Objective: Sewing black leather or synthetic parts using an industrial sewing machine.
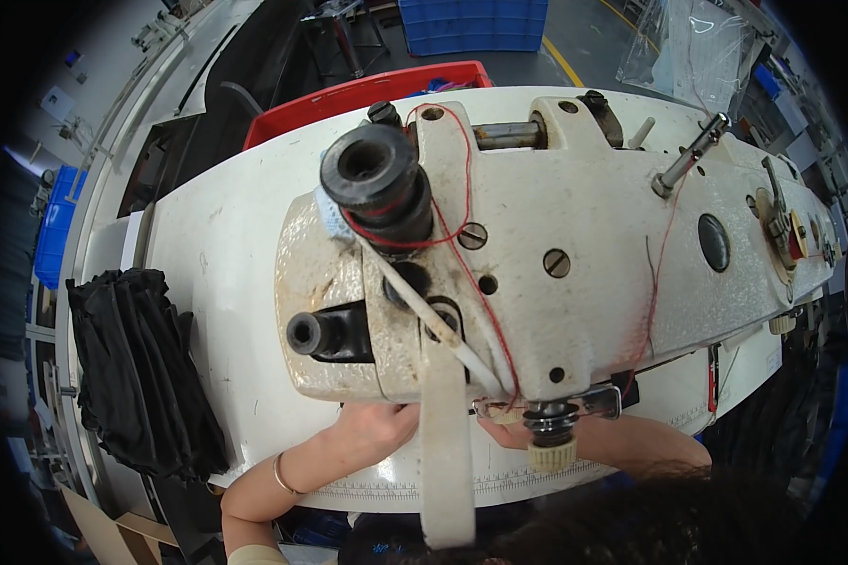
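A cream-coloured sewing machine (594, 235) fills the middle of the view, and its head hides much of both hands. Just below its left end, my left hand (382, 426) is curled closed, with its fingertips out of sight. I cannot make out what it holds. My right hand (511, 435) reaches in from the right beneath the machine head, its fingers mostly covered by the tension knob (550, 456). A pale flat band (448, 461) hangs down between the hands. Red thread (485, 297) loops round a black knob (372, 174) and runs down the machine's front.
A stack of folded black fabric (141, 377) lies at the left of the white table (226, 235). Behind the table stands a red bin (349, 94), with a blue crate (471, 26) farther back. A ruler strip (499, 480) follows the table's near edge. An open cardboard box (113, 527) is at lower left.
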The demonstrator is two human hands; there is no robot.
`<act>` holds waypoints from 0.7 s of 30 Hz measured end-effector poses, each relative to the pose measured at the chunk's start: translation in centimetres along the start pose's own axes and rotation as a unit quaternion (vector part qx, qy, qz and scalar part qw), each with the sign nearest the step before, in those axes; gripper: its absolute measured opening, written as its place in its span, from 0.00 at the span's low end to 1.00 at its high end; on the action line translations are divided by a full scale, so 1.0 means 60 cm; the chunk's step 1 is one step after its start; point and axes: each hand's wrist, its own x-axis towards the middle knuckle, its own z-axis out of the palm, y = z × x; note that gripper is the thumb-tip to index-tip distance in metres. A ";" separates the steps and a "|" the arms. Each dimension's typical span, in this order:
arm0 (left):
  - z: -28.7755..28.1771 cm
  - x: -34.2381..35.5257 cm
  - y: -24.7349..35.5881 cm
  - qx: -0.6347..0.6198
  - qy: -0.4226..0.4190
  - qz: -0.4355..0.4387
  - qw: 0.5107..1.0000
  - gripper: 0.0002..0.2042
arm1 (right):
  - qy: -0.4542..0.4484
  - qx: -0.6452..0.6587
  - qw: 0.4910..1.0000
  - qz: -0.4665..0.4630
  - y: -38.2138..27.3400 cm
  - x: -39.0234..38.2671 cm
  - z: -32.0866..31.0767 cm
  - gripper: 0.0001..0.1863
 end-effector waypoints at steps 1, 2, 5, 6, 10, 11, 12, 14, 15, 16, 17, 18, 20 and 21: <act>-0.001 0.000 0.000 0.001 0.000 -0.001 1.000 0.17 | -0.004 0.002 1.000 0.007 0.000 0.000 0.003 0.03; -0.001 0.002 0.002 -0.011 0.005 -0.008 1.000 0.16 | -0.010 0.000 1.000 0.016 0.000 -0.001 0.002 0.04; -0.002 -0.001 0.002 -0.012 -0.008 -0.019 1.000 0.15 | 0.005 -0.012 0.999 0.045 -0.004 -0.005 0.006 0.05; -0.003 -0.002 0.002 0.000 -0.025 -0.023 0.999 0.16 | 0.006 -0.014 0.999 0.046 -0.004 -0.007 0.000 0.05; 0.000 -0.011 -0.003 0.056 -0.070 -0.022 0.996 0.17 | -0.046 -0.009 0.999 0.013 -0.003 0.000 -0.006 0.07; -0.002 -0.012 0.000 0.061 -0.068 -0.017 0.996 0.18 | -0.057 -0.013 0.998 0.009 -0.005 0.000 -0.004 0.08; -0.003 -0.014 0.002 0.065 -0.067 -0.014 0.996 0.18 | -0.056 -0.009 0.998 0.007 -0.005 0.000 -0.003 0.08; -0.001 -0.005 0.006 0.060 -0.038 0.009 0.997 0.16 | -0.078 -0.047 0.996 -0.007 -0.006 0.009 -0.024 0.07; 0.002 -0.003 0.007 0.058 -0.011 0.027 0.998 0.15 | -0.081 -0.050 0.995 -0.006 -0.007 0.016 -0.035 0.07; 0.004 -0.002 0.008 0.059 -0.009 0.026 0.998 0.15 | 0.040 0.068 0.990 0.114 -0.005 0.036 -0.053 0.06; 0.010 -0.003 0.006 0.068 0.013 0.036 0.997 0.15 | 0.159 0.184 0.943 0.229 -0.002 0.049 -0.063 0.05; 0.015 -0.004 0.005 0.076 0.034 0.045 0.995 0.14 | 0.158 0.183 0.943 0.227 0.011 0.045 -0.059 0.05; 0.021 0.005 0.001 0.095 0.060 0.071 0.991 0.13 | 0.051 0.130 0.974 0.177 0.038 0.025 -0.051 0.04; 0.023 0.008 -0.001 0.116 0.083 0.094 0.985 0.13 | 0.050 0.126 0.975 0.178 0.037 0.021 -0.050 0.04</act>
